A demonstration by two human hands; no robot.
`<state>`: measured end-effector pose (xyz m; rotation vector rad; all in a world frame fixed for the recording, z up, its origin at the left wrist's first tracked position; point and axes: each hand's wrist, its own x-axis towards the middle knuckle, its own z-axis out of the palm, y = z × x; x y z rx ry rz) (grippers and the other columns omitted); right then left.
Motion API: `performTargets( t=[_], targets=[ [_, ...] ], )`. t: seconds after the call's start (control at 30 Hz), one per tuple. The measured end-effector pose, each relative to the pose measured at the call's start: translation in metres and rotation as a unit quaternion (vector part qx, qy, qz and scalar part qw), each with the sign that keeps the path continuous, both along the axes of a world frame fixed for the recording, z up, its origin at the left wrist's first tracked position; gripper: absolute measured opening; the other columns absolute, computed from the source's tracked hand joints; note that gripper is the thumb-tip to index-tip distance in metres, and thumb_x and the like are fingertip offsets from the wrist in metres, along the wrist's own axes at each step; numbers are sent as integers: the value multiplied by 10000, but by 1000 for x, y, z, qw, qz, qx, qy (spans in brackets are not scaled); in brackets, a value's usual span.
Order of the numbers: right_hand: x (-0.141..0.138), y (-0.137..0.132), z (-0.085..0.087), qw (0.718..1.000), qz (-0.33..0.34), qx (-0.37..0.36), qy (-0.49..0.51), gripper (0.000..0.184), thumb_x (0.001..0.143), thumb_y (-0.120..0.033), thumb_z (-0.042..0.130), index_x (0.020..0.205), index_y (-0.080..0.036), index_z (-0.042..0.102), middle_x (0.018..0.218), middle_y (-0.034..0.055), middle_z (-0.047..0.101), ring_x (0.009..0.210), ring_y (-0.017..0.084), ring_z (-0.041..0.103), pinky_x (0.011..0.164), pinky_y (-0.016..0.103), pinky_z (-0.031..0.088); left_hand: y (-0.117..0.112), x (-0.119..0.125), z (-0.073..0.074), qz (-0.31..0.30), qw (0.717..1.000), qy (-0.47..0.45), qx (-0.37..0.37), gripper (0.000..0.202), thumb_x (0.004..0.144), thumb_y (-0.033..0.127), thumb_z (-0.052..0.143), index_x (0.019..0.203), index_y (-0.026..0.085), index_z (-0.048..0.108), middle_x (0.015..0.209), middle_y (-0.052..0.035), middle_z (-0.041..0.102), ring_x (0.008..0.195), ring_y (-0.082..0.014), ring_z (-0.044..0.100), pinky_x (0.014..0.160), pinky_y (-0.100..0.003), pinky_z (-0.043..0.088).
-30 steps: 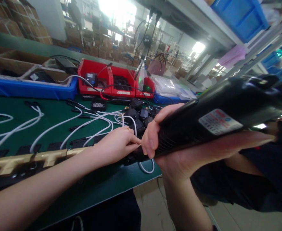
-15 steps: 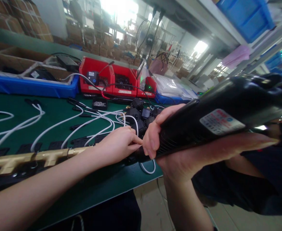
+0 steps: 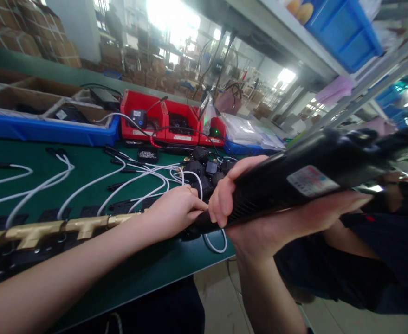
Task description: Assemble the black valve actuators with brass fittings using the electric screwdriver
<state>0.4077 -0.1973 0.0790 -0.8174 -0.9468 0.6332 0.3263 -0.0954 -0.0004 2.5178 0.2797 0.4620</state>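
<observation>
My right hand (image 3: 255,208) is wrapped round a long black power tool (image 3: 315,174) that bears a white and red label. The tool's tip points down at the green bench, near its front edge. My left hand (image 3: 174,208) lies beside the tip with its fingers curled and pinched on a small black part; the part is mostly hidden. A ring shows on one finger. Behind both hands sits a cluster of black adapters (image 3: 204,171) with white cables (image 3: 134,178) fanning out to the left.
A brass T-shaped rail (image 3: 50,228) lies on black parts at the left. Red bins (image 3: 162,123) and a blue tray (image 3: 50,132) line the back of the green bench (image 3: 85,162). A dark-sleeved person (image 3: 381,241) sits at the right. Blue crates (image 3: 343,28) stand on a shelf overhead.
The view has shifted slightly, so things sit a little to the right and the tool appears lower. Both hands keep their hold at the same spot.
</observation>
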Motion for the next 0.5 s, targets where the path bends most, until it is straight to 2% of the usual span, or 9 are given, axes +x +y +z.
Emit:
performTargets(
  t=[0.1, 0.27, 0.5],
  targets=[
    [-2, -1, 3, 1000, 7, -4, 14, 726, 642, -908, 683, 619, -186, 618, 420, 8, 551, 315, 160, 490, 335, 249, 337, -1, -15, 7, 22, 1000, -4, 21, 154, 958, 197, 633, 952, 229, 784, 1020, -52, 751, 1031, -233, 688, 917, -343, 551],
    [-2, 3, -6, 999, 29, 16, 8, 687, 747, -876, 629, 682, -191, 626, 482, 16, 610, 340, 146, 494, 336, 234, 310, -3, -40, 9, 36, 999, -1, 38, 159, 943, 203, 646, 925, 242, 799, 996, -48, 759, 936, -221, 695, 816, -305, 540],
    [-1, 6, -13, 999, 30, 0, -12, 698, 739, -909, 598, 680, -215, 635, 472, 12, 592, 338, 156, 484, 336, 252, 314, -3, -43, 3, 25, 999, -3, 40, 170, 965, 237, 638, 946, 267, 804, 971, -35, 768, 920, -207, 704, 803, -287, 529]
  ],
)
